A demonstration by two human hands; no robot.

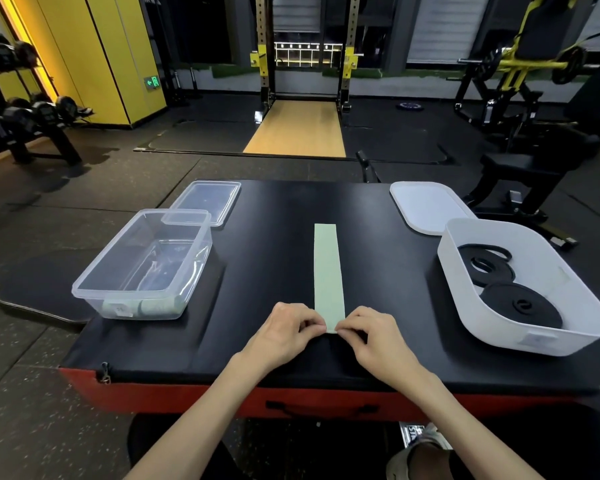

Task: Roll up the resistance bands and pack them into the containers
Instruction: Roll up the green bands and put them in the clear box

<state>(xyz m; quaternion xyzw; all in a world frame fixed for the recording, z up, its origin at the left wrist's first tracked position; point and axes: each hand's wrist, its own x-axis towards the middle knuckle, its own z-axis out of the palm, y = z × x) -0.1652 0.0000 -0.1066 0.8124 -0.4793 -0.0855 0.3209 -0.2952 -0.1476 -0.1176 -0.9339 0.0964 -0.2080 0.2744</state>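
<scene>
Both hands, left hand (284, 329) and right hand (371, 330), are pinching the near end of the flat pale green rubber band (328, 271), lying straight on the black padded table (274, 265), probably for starting a tight roll.

Left hand (284, 336) and right hand (374, 337) bare, likewise both forearms (194, 420) all the way down to the bottom edge. Lower down, dark legwear (146, 441) on either side, perhaps trousers, too dim to be sure. At bottom right, a pale grey-tan shoe (400, 460) with a dark opening.
</scene>
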